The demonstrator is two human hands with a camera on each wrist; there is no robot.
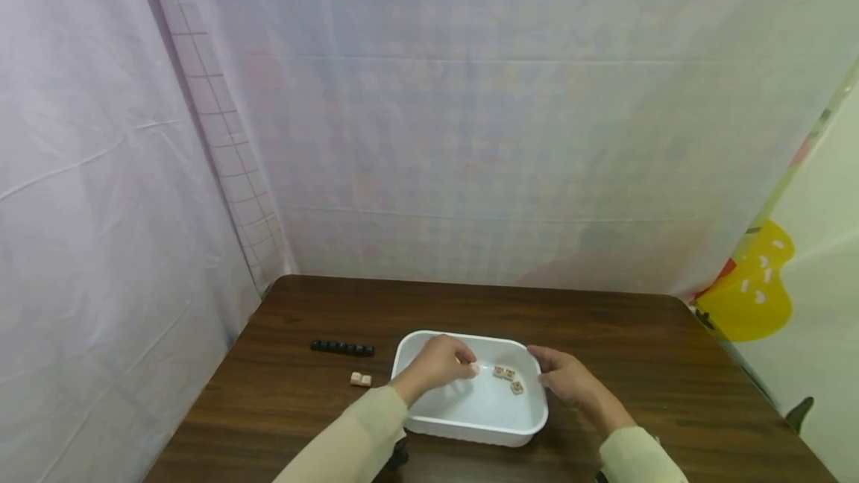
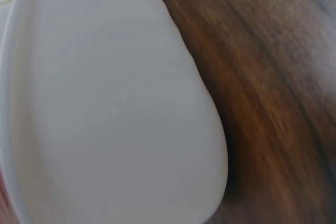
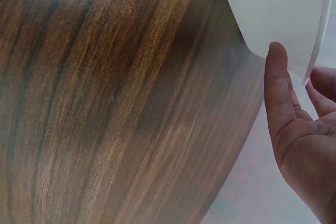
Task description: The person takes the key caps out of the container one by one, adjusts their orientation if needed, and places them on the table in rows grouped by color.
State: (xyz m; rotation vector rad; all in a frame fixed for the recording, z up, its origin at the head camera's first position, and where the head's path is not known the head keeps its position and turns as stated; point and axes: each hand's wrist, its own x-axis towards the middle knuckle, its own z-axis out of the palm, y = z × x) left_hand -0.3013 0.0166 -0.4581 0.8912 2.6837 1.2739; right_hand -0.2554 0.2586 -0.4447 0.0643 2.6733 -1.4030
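Observation:
A white plastic tray [image 1: 470, 427] sits on the wooden table. My left hand [image 1: 438, 361] reaches over its left side and pinches a small pale keycap [image 1: 475, 369] between thumb and fingers. Two keycaps side by side [image 1: 504, 373] and a single keycap [image 1: 517, 387] lie to the right on the tray floor, their hollow brownish undersides up. At the tray's right end, my right hand [image 1: 569, 377] holds the rim; in the right wrist view its fingers [image 3: 278, 77] lie along the outer wall. The left wrist view is mostly filled by the tray's outer wall [image 2: 126, 103], with the left hand nearly all hidden.
Left of the tray, a row of black keycaps [image 1: 342, 348] lies on the table [image 1: 604, 326], with two cream keycaps [image 1: 361, 379] nearer me. A pale curtain [image 1: 470, 133] hangs behind the table's back edge, and a yellow decoration [image 1: 754, 289] is at the right.

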